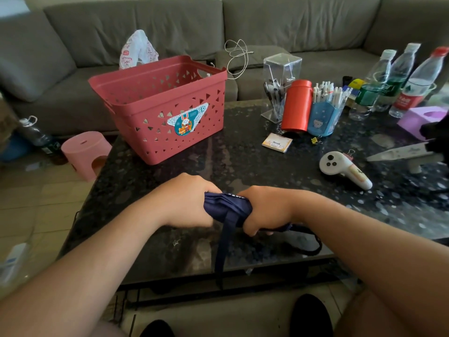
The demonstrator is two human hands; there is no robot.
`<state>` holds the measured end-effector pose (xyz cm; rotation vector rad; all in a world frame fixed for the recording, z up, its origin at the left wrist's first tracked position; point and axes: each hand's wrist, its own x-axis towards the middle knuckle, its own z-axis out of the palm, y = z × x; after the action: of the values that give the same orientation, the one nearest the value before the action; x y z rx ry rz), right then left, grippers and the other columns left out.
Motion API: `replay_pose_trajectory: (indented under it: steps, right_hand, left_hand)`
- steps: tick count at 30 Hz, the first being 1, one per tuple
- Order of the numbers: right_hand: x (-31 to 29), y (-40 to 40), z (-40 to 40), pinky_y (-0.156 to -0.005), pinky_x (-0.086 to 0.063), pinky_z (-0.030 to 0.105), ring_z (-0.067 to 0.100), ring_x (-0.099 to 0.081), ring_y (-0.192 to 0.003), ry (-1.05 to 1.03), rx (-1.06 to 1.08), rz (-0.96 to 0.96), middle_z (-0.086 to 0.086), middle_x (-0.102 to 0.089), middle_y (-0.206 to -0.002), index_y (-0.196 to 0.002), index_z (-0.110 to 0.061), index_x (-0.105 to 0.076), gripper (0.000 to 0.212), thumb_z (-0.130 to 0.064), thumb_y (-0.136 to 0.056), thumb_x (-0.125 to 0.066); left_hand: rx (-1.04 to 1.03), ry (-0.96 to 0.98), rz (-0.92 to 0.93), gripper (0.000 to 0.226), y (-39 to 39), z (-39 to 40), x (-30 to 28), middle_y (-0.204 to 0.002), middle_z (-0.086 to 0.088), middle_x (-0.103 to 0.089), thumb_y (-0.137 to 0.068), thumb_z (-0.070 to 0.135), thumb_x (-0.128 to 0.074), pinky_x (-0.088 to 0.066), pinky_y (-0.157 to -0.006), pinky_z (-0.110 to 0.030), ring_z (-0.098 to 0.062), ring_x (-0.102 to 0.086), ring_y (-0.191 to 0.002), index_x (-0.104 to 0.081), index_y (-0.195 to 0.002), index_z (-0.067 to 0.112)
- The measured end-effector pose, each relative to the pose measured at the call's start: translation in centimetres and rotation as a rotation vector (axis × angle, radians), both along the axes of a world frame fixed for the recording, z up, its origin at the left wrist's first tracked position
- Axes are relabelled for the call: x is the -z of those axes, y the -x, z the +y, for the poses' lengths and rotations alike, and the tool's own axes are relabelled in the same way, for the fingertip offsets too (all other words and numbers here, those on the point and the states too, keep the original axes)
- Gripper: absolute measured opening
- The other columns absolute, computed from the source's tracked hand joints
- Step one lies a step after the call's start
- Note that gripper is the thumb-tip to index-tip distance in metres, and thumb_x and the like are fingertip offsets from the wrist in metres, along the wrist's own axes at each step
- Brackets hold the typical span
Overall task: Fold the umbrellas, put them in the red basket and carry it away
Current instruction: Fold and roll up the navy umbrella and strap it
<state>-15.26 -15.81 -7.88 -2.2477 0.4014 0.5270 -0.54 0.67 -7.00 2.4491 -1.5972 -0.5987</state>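
Note:
A dark navy folding umbrella (227, 206) is bunched up over the near part of the black table. My left hand (184, 201) grips its left end and my right hand (263, 210) grips its right end, so most of it is hidden. Its strap (224, 249) hangs down past the table edge, and a dark wrist cord (313, 244) loops out to the right. The red basket (170, 93) with triangular holes stands at the table's far left corner, well beyond my hands. Its inside is mostly out of sight.
To the right of the basket stand a red canister (297, 105), a blue pen holder (324, 117), a clear pen box (279, 79) and three water bottles (398, 79). A white controller (342, 169) and scissors (401, 154) lie right. A pink stool (83, 152) sits left; a grey sofa (170, 27) behind.

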Motion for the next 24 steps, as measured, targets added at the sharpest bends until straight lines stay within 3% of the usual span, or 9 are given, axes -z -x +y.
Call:
replay_pose_trajectory:
  steps: [4, 6, 9, 11, 12, 14, 18, 21, 24]
  right_hand:
    - [0.2, 0.2, -0.2, -0.056, -0.054, 0.038, 0.028, -0.065, -0.055, -0.035, 0.033, -0.047, 0.008, -0.071, -0.066, -0.104, -0.016, -0.064, 0.035, -0.008, -0.072, -0.076]
    - [0.6, 0.1, 0.0, -0.058, -0.057, 0.042, 0.029, -0.069, -0.059, -0.027, 0.134, -0.104, 0.008, -0.073, -0.071, -0.101, -0.017, -0.065, 0.032, -0.009, -0.072, -0.077]
    - [0.9, -0.1, 0.4, -0.044, -0.045, 0.031, 0.027, -0.054, -0.044, -0.256, 0.431, -0.202, 0.01, -0.06, -0.059, -0.094, -0.011, -0.059, 0.021, -0.002, -0.079, -0.07]
    - [1.0, -0.2, 0.7, -0.055, -0.039, 0.038, 0.032, -0.046, -0.054, -0.391, 0.544, -0.229, 0.018, -0.048, -0.065, -0.093, -0.012, -0.055, 0.021, -0.003, -0.079, -0.067]
    - [1.0, -0.3, 0.7, -0.061, -0.036, 0.046, 0.036, -0.043, -0.062, -0.425, 0.573, -0.244, 0.018, -0.046, -0.072, -0.091, -0.012, -0.054, 0.022, -0.005, -0.076, -0.069]
    - [0.7, -0.3, 0.8, -0.066, -0.032, 0.053, 0.039, -0.041, -0.068, -0.46, 0.592, -0.273, 0.019, -0.046, -0.078, -0.089, -0.013, -0.053, 0.026, -0.008, -0.071, -0.07]
    - [0.1, 0.0, 0.4, -0.067, -0.034, 0.052, 0.038, -0.041, -0.064, -0.515, 0.587, -0.302, 0.018, -0.047, -0.08, -0.091, -0.012, -0.052, 0.026, -0.005, -0.077, -0.072]
    - [-0.4, 0.3, 0.2, -0.063, -0.036, 0.048, 0.029, -0.048, -0.057, -0.51, 0.565, -0.33, 0.017, -0.049, -0.077, -0.092, -0.011, -0.052, 0.026, -0.003, -0.079, -0.072]
    - [-0.8, 0.4, 0.2, -0.063, -0.033, 0.05, 0.035, -0.044, -0.062, -0.523, 0.549, -0.347, 0.019, -0.048, -0.079, -0.092, -0.011, -0.053, 0.029, -0.007, -0.073, -0.074]
  left_hand:
    - [-0.095, 0.023, 0.067, 0.039, -0.4, 0.1, -0.5, -0.083, 0.015, -0.074, -0.063, 0.029, -0.08, -0.062, -0.073, -0.037, -0.007, -0.07, -0.075, -0.072, -0.097, 0.044]
    - [-0.217, 0.218, 0.104, 0.06, -0.3, 0.3, 0.1, -0.101, 0.018, -0.07, -0.067, 0.021, -0.085, -0.06, -0.081, -0.031, -0.005, -0.068, -0.091, -0.062, -0.116, 0.046]
    - [-0.658, 0.633, 0.597, 0.053, 0.5, -0.2, 0.3, -0.115, 0.0, -0.066, -0.087, 0.007, -0.079, -0.064, -0.087, -0.044, -0.022, -0.071, -0.102, -0.047, -0.119, 0.034]
    - [-0.773, 0.714, 0.969, 0.033, 0.7, -0.8, 0.3, -0.113, -0.011, -0.07, -0.099, 0.016, -0.07, -0.062, -0.093, -0.052, -0.03, -0.076, -0.096, -0.045, -0.118, 0.025]
    - [-0.728, 0.685, 1.039, 0.025, 0.9, -1.0, 0.3, -0.107, -0.01, -0.073, -0.103, 0.024, -0.066, -0.06, -0.096, -0.053, -0.027, -0.077, -0.091, -0.046, -0.118, 0.022]
    - [-0.55, 0.595, 0.957, 0.023, 1.1, -0.7, 0.5, -0.093, -0.001, -0.073, -0.104, 0.04, -0.06, -0.056, -0.094, -0.047, -0.016, -0.074, -0.082, -0.056, -0.114, 0.019]
    - [-0.266, 0.525, 0.796, 0.036, 0.7, 0.0, 1.4, -0.066, 0.005, -0.055, -0.086, 0.052, -0.066, -0.042, -0.071, -0.03, -0.006, -0.05, -0.062, -0.067, -0.106, 0.022]
    - [-0.324, 0.477, 0.923, 0.046, 1.0, 0.0, 1.5, -0.061, 0.003, -0.051, -0.088, 0.058, -0.056, -0.045, -0.064, -0.029, -0.01, -0.049, -0.058, -0.06, -0.125, 0.031]
    - [-0.484, 0.276, 1.105, 0.07, 1.6, 0.0, 1.0, -0.062, -0.004, -0.059, -0.081, 0.076, -0.041, -0.049, -0.058, -0.029, -0.017, -0.055, -0.054, -0.06, -0.127, 0.026]
